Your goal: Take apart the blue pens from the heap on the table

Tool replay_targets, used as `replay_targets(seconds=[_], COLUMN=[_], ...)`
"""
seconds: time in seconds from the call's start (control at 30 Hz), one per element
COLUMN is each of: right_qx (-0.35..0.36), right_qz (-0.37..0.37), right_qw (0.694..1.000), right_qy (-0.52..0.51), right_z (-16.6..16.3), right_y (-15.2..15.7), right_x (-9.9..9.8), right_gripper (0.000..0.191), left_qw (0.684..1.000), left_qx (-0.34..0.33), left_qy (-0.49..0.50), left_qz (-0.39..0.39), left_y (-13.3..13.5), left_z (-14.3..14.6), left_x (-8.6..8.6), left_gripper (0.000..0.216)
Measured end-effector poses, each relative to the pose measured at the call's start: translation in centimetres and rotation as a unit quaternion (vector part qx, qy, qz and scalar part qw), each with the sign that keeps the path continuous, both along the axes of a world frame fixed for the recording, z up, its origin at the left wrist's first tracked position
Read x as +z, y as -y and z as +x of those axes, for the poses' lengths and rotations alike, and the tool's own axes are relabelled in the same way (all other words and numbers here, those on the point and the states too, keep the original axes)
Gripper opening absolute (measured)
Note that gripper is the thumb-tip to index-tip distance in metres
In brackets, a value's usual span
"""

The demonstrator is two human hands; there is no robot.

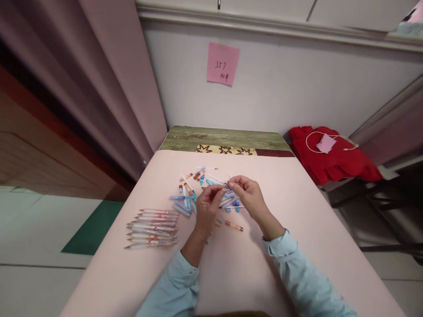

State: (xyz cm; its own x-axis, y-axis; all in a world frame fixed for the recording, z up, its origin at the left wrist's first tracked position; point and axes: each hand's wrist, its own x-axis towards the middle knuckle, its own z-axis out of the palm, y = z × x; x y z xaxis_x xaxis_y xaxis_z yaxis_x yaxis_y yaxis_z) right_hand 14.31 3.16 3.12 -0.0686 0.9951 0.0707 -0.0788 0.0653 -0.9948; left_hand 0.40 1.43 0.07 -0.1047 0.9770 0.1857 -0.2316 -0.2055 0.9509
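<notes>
My left hand (pixel 210 204) is closed in a pinch above a pile of loose pen parts, its fingertips close to those of my right hand. My right hand (pixel 247 193) is also pinched, thumb against index finger. What sits between the fingertips is too small and hidden to name; a thin white pen refill (pixel 216 178) with a dark tip runs up to them. Around and under the hands lie blue pen barrels (pixel 182 208), brown-and-orange barrel pieces (pixel 185 177), small blue caps (pixel 237 210) and more refills. One orange barrel (pixel 234 226) lies nearer me, partly in shadow.
Several white pens (pixel 152 227) with red print lie side by side at the left of the pink-covered table (pixel 297 273). Beyond its far edge is a green wood-patterned surface (pixel 224 133). A red cloth (pixel 333 158) with a white cable is at the right; a curtain (pixel 132 88) hangs left.
</notes>
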Motion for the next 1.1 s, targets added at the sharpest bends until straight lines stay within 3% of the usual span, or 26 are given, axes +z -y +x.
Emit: replay_targets(seconds=[0.27, 0.43, 0.57, 0.67, 0.87, 1.1], right_qx=[-0.022, -0.052, 0.017, 0.006, -0.035, 0.055], right_qz=[0.01, -0.005, -0.066, -0.078, 0.026, 0.05], right_qw=[0.995, 0.983, 0.928, 0.89, 0.85, 0.733], right_qy=[0.092, 0.175, 0.366, 0.449, 0.525, 0.676], right_z=[0.9, 2.6, 3.7, 3.8, 3.1, 1.2], right_y=[1.6, 2.9, 4.9, 6.1, 5.3, 2.9], right_x=[0.1, -0.5, -2.2, -3.2, -2.8, -3.2], right_gripper=[0.03, 0.025, 0.018, 0.016, 0.015, 0.024], left_qw=[0.998, 0.999, 0.997, 0.996, 0.996, 0.998], left_qx=[-0.015, 0.043, 0.074, 0.076, 0.07, 0.017], left_qy=[-0.055, -0.027, 0.024, 0.034, 0.036, 0.035], left_qz=[0.039, 0.003, -0.024, -0.03, -0.04, -0.044], left_y=[0.6, -0.1, -0.8, -1.0, -0.9, -0.3], left_z=[0.4, -0.1, -0.4, -0.3, -0.1, 0.2], left_x=[0.1, -0.3, -0.9, -1.3, -1.5, -0.4], left_gripper=[0.014, 0.015, 0.016, 0.018, 0.017, 0.02])
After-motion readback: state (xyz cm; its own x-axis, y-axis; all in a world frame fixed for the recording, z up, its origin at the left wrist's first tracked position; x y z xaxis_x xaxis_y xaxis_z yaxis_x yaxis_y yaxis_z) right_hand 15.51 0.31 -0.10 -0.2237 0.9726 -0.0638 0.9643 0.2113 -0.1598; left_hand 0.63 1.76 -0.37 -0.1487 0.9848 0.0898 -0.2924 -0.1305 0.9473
